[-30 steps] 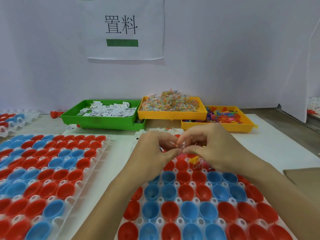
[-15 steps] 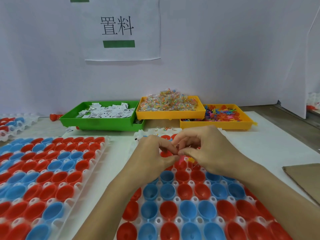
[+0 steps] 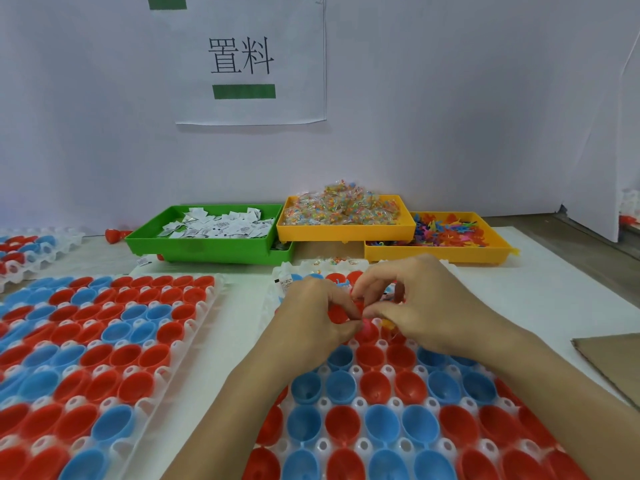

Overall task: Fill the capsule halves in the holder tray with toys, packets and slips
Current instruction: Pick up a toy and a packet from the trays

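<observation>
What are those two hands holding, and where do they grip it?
Both the left hand and the right hand pinch something small between their fingertips over the holder tray. The fingers hide it, so what it is cannot be told.

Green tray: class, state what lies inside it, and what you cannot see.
The green tray holds a loose pile of white paper slips. Its front wall hides the floor and any slips lying lower.

— What sort of place is this?
— A packing workstation in a small factory: a wall sign (image 3: 249,60) in Chinese, sorting bins (image 3: 207,233) of slips, packets and toys, and holder trays (image 3: 194,327) full of red and blue capsule halves (image 3: 381,426) on a paper-covered bench (image 3: 239,306).
</observation>
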